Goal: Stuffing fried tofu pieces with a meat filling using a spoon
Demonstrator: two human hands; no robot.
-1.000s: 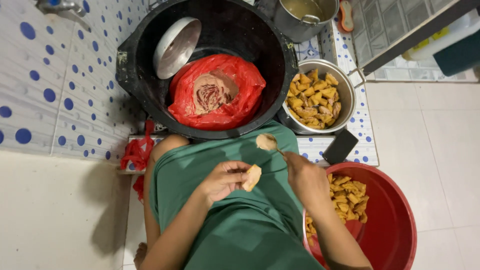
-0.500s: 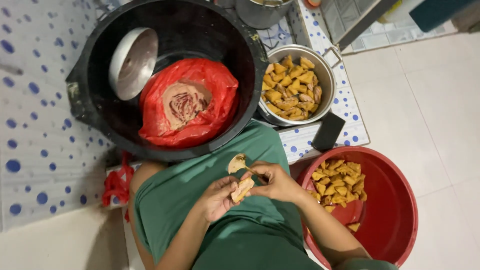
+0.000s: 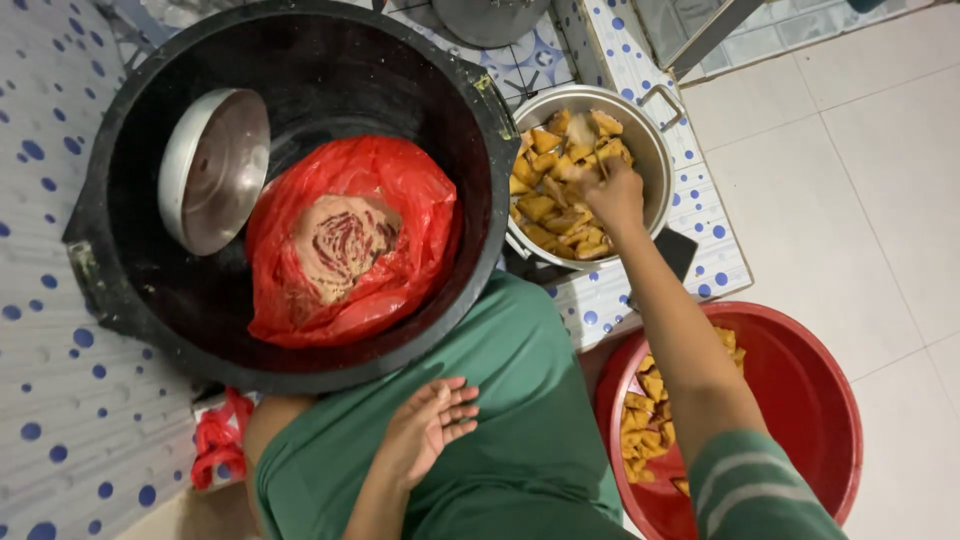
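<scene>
My right hand reaches out over a round metal pot filled with golden-brown fried pieces. Its fingers curl down among the pieces, and what they grip is hidden. My left hand lies open and palm up on my green-clothed lap, holding nothing. Left of the pot, a big black basin holds a red plastic bag open on a brownish paste, beside a shiny metal lid.
A red plastic basin with more fried pieces sits on the tiled floor under my right forearm. A dark flat object lies by the pot. A crumpled red bag is at lower left. Blue-dotted white tiles surround the basins.
Both hands were together over my lap on one fried piece. Now the right hand has stretched out to the metal pot and the left hand lies open and empty on the lap.
</scene>
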